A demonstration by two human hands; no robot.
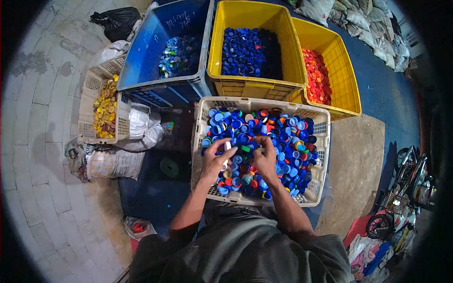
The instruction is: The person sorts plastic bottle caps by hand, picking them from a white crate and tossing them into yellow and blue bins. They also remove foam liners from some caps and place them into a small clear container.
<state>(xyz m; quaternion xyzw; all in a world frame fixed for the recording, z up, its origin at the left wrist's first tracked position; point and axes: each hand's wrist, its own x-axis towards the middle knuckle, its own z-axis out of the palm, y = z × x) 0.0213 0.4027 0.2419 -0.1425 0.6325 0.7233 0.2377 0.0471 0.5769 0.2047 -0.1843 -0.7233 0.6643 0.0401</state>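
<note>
A cream plastic crate (259,103) in front of me holds mixed bottle caps (240,137), mostly blue, with red, green, white and yellow ones among them. My left hand (215,160) is over the crate's left part, with white caps (227,150) between its thumb and fingers. To its right, my right hand (265,158) is over the middle of the caps, its fingers curled together; what they hold, if anything, is too small to make out. A green cap (245,148) lies between the hands.
Beyond the crate stand a blue bin (141,61) with blue and green caps, a yellow bin (257,10) with dark blue caps and another yellow bin (342,70) with red caps. A crate (89,108) of yellow caps and sacks (113,164) are at left.
</note>
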